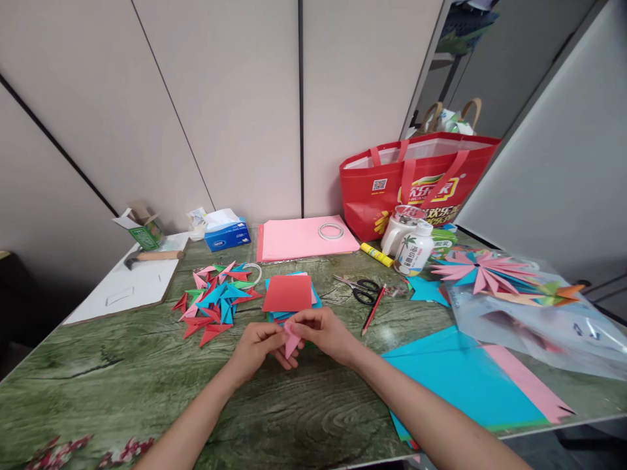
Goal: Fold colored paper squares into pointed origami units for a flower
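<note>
Between my two hands is a small folded piece of pink paper (292, 341), its point directed downward. My left hand (262, 349) pinches its left side, with the lower fingers curled beneath it. On the upper right side, my right hand (318, 331) grips the same piece between thumb and fingers. Just beyond my hands lies a stack of square papers with a red sheet (287, 293) on top and blue and pink edges showing. To the left is a loose pile of folded paper pieces (220, 301) in red, blue, pink and green.
Scissors (363, 292), a red pencil (373, 311) and a yellow glue stick (376, 254) lie right of the stack. Blue sheets (460, 378) cover the right front. Behind stand a white bottle (414, 250), a red bag (362, 196) and a tissue box (227, 236). A hammer (154, 255) rests at left.
</note>
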### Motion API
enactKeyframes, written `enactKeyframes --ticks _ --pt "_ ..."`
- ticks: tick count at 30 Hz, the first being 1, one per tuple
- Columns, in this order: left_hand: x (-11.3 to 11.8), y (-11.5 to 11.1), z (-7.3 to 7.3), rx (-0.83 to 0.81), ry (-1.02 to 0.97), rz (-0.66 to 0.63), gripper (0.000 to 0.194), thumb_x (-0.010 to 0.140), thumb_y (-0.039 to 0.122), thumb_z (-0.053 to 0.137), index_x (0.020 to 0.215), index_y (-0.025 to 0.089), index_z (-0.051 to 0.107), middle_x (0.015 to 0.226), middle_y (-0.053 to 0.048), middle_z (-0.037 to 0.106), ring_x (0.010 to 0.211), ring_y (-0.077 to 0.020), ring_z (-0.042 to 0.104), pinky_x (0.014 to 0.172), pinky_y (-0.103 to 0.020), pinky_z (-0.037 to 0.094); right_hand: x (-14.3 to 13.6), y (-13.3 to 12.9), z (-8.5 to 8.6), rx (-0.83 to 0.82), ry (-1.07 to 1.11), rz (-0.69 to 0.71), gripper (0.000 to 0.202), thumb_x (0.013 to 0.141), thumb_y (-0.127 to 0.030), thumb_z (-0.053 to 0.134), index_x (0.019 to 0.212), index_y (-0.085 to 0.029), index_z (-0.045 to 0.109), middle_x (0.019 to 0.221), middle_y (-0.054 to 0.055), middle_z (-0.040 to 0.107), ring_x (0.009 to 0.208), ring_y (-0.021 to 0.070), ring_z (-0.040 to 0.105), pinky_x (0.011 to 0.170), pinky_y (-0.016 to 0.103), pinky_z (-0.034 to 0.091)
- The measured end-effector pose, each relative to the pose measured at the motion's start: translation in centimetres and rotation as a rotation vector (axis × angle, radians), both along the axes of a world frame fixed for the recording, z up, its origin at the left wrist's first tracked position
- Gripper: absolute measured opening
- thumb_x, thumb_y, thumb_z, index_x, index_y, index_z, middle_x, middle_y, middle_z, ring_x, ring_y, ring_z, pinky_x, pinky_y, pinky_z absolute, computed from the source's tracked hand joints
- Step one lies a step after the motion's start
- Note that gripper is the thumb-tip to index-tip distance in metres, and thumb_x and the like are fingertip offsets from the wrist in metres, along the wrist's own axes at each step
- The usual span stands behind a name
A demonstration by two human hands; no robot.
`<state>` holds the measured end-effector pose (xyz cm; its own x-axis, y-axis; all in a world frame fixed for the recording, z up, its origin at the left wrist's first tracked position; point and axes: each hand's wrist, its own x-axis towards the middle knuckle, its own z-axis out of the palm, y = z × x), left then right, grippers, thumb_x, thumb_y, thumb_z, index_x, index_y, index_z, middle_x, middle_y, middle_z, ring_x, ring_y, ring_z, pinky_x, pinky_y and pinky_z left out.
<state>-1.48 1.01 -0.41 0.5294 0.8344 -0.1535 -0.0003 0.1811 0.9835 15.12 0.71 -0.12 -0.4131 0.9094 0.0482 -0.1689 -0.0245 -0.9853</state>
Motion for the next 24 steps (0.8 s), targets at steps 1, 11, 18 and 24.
enactKeyframes --ticks 1,11,18,24 --pt "0.0 0.0 0.0 0.009 -0.004 0.027 0.024 0.073 0.030 0.057 0.066 0.009 0.064 0.058 -0.009 0.066 0.049 -0.0199 0.064 0.045 -0.028 0.051 -0.1 -0.1 0.1 -0.019 0.026 0.004 0.027 0.068 -0.039 0.062 0.077 -0.013 0.066 0.063 -0.001 0.059 0.053 0.0076 0.049 0.055 0.021 0.041" --pt "0.7 -0.3 0.5 0.154 0.056 0.089 0.027 0.076 0.038 0.053 0.062 0.015 0.050 0.046 0.002 0.056 0.036 -0.0101 0.054 0.037 -0.019 0.042 -0.1 0.2 -0.7 -0.080 0.120 -0.099 0.029 0.058 -0.035 0.070 0.079 -0.015 0.067 0.072 0.001 0.064 0.064 0.0116 0.056 0.063 0.026 0.045" --pt "0.7 0.0 0.5 0.069 -0.019 0.068 0.023 0.076 0.036 0.054 0.071 0.014 0.052 0.060 -0.001 0.058 0.049 -0.0134 0.059 0.047 -0.024 0.046 -0.1 0.6 -1.0 -0.049 0.106 -0.244 0.019 0.061 -0.031 0.068 0.072 -0.015 0.062 0.065 -0.002 0.060 0.058 0.0100 0.054 0.060 0.025 0.045" --pt "1.0 -0.1 -0.2 0.092 0.007 0.113 0.024 0.076 0.038 0.053 0.070 0.016 0.048 0.047 0.001 0.058 0.041 -0.0130 0.056 0.043 -0.023 0.043 -0.2 0.4 -1.5 0.178 -0.176 -0.332 0.010 0.067 -0.025 0.063 0.069 -0.015 0.063 0.067 0.002 0.063 0.061 0.0131 0.055 0.059 0.025 0.044"
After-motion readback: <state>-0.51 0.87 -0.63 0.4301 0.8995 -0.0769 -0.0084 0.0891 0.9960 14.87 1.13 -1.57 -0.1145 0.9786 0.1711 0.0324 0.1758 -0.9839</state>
